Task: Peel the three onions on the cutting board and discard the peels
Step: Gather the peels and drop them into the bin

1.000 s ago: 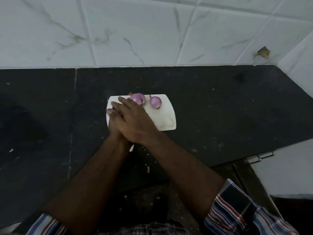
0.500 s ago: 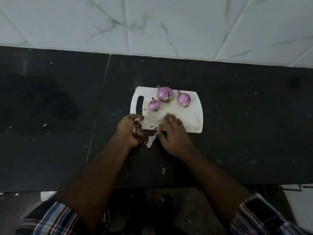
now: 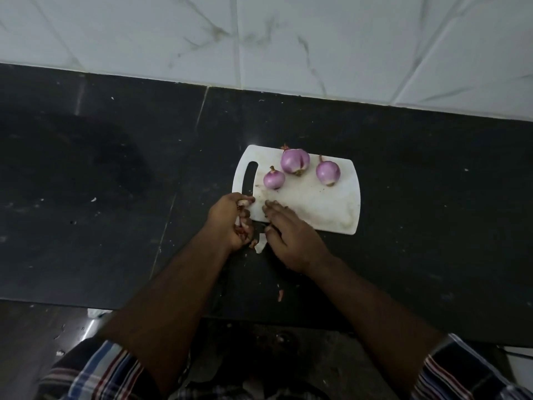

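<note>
Your left hand (image 3: pixel 230 219) sits at the near left corner of the cutting board (image 3: pixel 323 206), fingers curled round a clump of onion peels (image 3: pixel 241 223); pale and reddish scraps show between the fingers. Your right hand (image 3: pixel 291 238) lies flat, fingers straight, fingertips resting on the board's near edge, holding nothing that shows. The two hands are just beside each other.

A loose pale peel piece (image 3: pixel 260 243) lies on the black counter (image 3: pixel 115 197) between your hands, off the board. Another small scrap (image 3: pixel 279 295) lies nearer you on the counter, between your forearms.

Three onions stand along the far side of the board, all with purple flesh showing: a small onion (image 3: pixel 274 179) on the left near the handle slot, a large onion (image 3: pixel 294 160) in the middle at the far edge, and a third onion (image 3: pixel 328 171) on the right. They sit near one another; the pictures do not settle whether the small and large ones touch. Bits of stalk remain on top of each.

The board's surface looks smeared. White tiled wall (image 3: pixel 288 39) runs behind the counter. Plaid sleeves (image 3: pixel 95 370) show at the bottom.
</note>
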Demonstrator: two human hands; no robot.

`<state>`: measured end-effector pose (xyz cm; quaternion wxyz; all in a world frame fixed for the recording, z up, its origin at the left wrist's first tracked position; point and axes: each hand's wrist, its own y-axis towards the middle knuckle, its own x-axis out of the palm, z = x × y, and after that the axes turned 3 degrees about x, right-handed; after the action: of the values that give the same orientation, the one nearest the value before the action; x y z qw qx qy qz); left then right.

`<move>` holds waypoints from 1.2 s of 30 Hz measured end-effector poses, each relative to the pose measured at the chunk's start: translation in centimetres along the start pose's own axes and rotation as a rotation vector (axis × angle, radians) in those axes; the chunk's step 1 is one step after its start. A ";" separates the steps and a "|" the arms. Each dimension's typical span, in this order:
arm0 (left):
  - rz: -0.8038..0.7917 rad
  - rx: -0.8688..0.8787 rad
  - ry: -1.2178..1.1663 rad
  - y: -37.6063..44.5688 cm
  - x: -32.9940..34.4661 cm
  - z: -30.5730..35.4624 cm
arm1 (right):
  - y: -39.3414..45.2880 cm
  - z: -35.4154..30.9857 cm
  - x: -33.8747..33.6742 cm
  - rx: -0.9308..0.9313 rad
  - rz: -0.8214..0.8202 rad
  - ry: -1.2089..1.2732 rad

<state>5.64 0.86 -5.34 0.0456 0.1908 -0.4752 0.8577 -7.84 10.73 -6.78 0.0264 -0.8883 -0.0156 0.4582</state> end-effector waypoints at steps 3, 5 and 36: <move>-0.014 -0.013 -0.019 -0.3 -0.1 0.0 | 2.9 -0.1 -0.5 -0.025 0.080 -0.021; -0.025 -0.015 -0.017 -0.3 -0.2 0.0 | 4.8 -0.3 -0.4 -0.083 0.064 -0.067; -0.119 0.069 -0.357 -3.2 -3.6 0.9 | 0.1 -1.3 2.9 -0.265 -0.061 -0.262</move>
<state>10.09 2.21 -3.70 0.0047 0.3689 -0.4341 0.8218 -5.03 10.74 -8.40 -0.0793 -0.8159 -0.1058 0.5629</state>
